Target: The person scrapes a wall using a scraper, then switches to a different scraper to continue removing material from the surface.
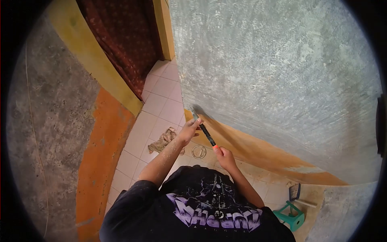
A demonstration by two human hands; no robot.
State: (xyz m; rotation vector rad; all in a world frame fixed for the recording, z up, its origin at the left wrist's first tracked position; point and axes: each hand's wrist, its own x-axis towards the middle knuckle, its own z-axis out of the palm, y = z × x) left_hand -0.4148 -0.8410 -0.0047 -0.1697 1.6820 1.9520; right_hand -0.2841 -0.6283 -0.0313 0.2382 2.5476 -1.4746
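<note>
A long-handled scraper (207, 134) slants across the middle of the view, its dark shaft ending in an orange band near the grip. My right hand (225, 156) is wrapped around the lower end of the handle. Higher up, my left hand (191, 130) closes on the shaft just below the thin grey head. That head lies close to the lower left corner of the grey plastered wall (266, 68), overlapping it in this view. Pale dust covers my left hand and forearm.
A crumpled cloth (163, 140) and a round lid-like object (198, 151) lie on the tiled floor (139, 128). A green stool (291, 217) stands at lower right beside a dark mesh object (294, 192). A red curtain (121, 36) hangs in the doorway; an orange-and-grey wall (98, 161) bounds the left.
</note>
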